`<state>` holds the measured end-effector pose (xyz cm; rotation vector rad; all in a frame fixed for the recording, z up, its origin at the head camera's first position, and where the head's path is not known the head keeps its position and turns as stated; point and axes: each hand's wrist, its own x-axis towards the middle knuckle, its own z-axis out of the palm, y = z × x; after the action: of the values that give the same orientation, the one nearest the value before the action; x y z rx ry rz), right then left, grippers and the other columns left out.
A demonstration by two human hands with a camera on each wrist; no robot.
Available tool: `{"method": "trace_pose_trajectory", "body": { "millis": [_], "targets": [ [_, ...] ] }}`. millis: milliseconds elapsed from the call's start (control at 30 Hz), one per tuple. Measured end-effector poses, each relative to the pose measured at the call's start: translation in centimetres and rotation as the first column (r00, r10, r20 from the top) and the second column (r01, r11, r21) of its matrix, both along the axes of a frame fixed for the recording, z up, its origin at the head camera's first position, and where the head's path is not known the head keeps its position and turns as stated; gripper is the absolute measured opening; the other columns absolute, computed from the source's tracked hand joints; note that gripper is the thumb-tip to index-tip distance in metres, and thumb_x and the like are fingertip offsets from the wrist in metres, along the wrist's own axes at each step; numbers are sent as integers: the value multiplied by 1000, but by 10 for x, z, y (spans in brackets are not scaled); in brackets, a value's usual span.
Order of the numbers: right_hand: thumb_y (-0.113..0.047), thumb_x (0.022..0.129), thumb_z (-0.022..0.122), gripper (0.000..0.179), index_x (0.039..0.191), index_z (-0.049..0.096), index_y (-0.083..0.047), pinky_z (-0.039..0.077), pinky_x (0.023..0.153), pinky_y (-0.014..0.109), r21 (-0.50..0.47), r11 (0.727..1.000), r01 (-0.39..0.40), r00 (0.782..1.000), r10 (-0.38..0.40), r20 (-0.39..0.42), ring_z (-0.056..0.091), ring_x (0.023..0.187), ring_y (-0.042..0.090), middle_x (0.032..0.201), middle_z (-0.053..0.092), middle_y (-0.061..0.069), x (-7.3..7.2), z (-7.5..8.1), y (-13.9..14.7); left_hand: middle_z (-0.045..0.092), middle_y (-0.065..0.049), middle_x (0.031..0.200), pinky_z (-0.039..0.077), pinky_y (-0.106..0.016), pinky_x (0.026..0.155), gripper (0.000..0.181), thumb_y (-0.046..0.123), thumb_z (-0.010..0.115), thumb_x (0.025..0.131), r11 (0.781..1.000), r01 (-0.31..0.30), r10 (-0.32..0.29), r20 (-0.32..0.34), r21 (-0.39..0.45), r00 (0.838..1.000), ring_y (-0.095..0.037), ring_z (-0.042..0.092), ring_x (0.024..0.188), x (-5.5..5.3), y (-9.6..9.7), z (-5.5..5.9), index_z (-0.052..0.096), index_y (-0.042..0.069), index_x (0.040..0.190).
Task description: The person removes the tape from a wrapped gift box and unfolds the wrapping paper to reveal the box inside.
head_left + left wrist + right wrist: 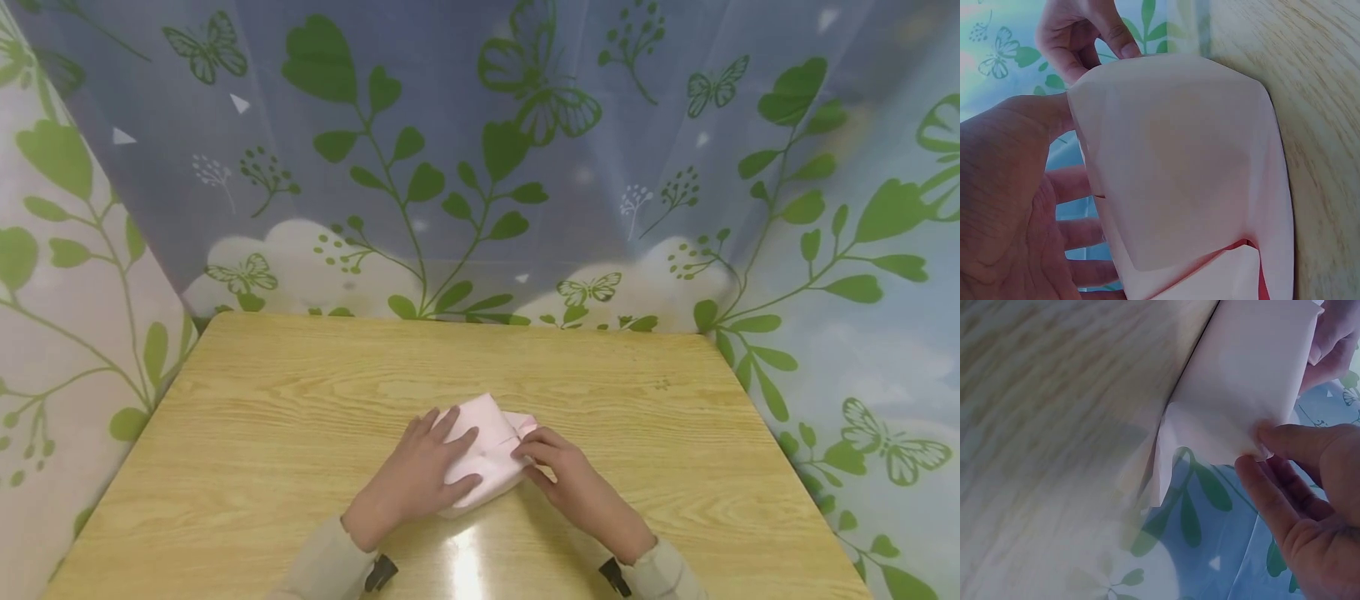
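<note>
A pale pink paper package lies on the wooden table, folded into a box-like shape. My left hand rests on its top and left side with the fingers spread. At the right end my right hand pinches an edge of the paper between thumb and fingers. The right wrist view shows that pinch at the corner of the paper, with a loose flap sticking out beside it. Red shows inside an open fold of the package in the left wrist view. Whatever the paper encloses is hidden.
The wooden table reaches back to a blue curtain printed with green leaves and butterflies. Similar printed cloth hangs at the left and right sides. Dark wrist straps show at both cuffs.
</note>
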<state>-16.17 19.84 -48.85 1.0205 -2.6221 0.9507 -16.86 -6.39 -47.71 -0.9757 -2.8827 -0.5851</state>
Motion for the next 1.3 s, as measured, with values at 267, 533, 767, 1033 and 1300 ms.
{"method": "trace_pose_trajectory", "body": {
  "millis": [267, 533, 767, 1033, 1300],
  "targets": [
    [14, 81, 77, 33, 107, 71, -5, 61, 84, 29, 7, 1000, 25, 1000, -25, -3, 66, 103, 19, 115, 65, 6, 0, 0, -1, 45, -27, 153, 38, -67, 112, 60, 50, 61, 97, 1000, -14, 14, -16, -22, 1000, -55, 45, 135, 0, 0, 0, 60, 12, 143],
    [10, 81, 78, 34, 112, 69, 0, 61, 87, 31, 36, 997, 62, 997, -60, -57, 66, 102, 20, 116, 63, 8, 4, -3, -5, 48, -27, 151, 44, -63, 108, 58, 49, 60, 97, 998, -41, 39, -38, -57, 999, -53, 49, 131, 3, 4, 2, 61, 12, 142],
    [-16, 92, 76, 42, 128, 65, 1, 55, 102, 43, 115, 985, 127, 991, -130, 21, 62, 119, 27, 131, 59, 11, 12, 3, -11, 50, -27, 148, 51, -62, 101, 58, 50, 60, 98, 992, -103, 99, -49, -78, 994, -51, 55, 126, 7, 8, 3, 62, 11, 141],
    [-32, 92, 75, 59, 139, 58, 0, 49, 109, 48, 153, 975, 162, 981, -177, 85, 57, 129, 32, 141, 55, 15, 15, 3, -17, 52, -27, 146, 54, -58, 97, 60, 52, 60, 97, 984, -137, 126, -94, -113, 988, -47, 58, 122, 9, 10, -1, 62, 11, 140],
    [-43, 85, 81, 76, 144, 54, -3, 46, 111, 51, 181, 967, 180, 977, -197, 83, 49, 137, 36, 149, 48, 19, 18, 2, -21, 54, -28, 144, 56, -57, 94, 58, 50, 61, 97, 982, -145, 131, -119, -118, 984, -46, 60, 119, 11, 11, 2, 63, 10, 139]
  ]
}}
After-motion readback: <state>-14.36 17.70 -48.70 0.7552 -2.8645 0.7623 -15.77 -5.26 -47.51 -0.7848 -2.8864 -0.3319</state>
